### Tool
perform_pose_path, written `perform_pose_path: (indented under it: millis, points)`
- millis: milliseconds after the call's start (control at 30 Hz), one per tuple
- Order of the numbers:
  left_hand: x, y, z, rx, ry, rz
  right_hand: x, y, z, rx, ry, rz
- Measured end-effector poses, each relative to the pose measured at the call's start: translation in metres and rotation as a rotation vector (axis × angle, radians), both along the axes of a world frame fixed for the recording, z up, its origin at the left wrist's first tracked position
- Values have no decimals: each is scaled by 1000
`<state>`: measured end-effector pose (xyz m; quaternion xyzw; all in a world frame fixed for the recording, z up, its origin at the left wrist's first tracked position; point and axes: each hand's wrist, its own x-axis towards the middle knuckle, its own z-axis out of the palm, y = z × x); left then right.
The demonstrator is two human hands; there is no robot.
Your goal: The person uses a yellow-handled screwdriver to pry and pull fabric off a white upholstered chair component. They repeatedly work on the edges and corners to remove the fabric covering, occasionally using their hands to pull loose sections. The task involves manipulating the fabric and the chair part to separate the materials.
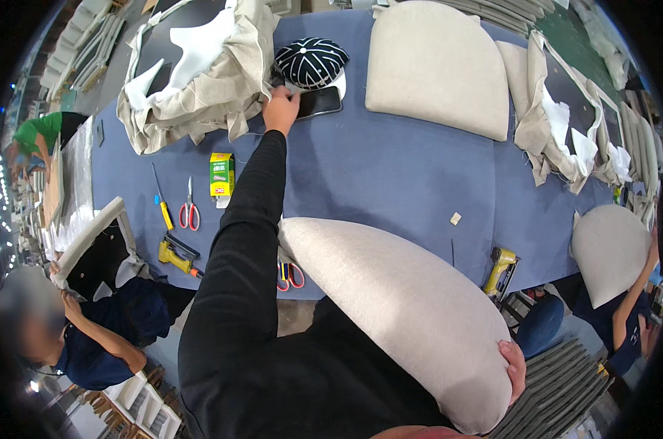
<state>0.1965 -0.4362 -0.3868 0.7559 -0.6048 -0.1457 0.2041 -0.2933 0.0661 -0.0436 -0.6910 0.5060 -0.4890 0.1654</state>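
Note:
My left hand (280, 111) reaches far across the table, its fingers bent together beside a black-and-white striped cap (311, 63) and a dark phone (320, 102). A small dark thing shows at its fingertips, too hidden to name. With my right hand (514, 369) I grip the lower right end of a beige upholstered cushion (397, 307), which leans tilted against my body and the table's near edge. Part of the right hand is behind the cushion. Red-handled scissors (295, 276) stick out partly from under the cushion's left end.
On the blue table (390, 175) lie a yellow staple gun (173, 254), scissors (189, 208), a screwdriver (162, 201), a green-yellow box (222, 175), another staple gun (500, 271) and a beige seat cushion (437, 69). Fabric-covered pieces (222, 95) stand far left. Co-workers (97, 329) work at both sides.

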Motion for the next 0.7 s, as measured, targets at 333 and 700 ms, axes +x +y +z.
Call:
perform_pose_path:
  millis: [333, 700]
  points:
    - [9, -36, -21, 360, 696, 425, 12, -32, 17, 126, -91, -90]
    - [36, -15, -18, 317, 950, 6, 22, -20, 10, 125, -5, -246]
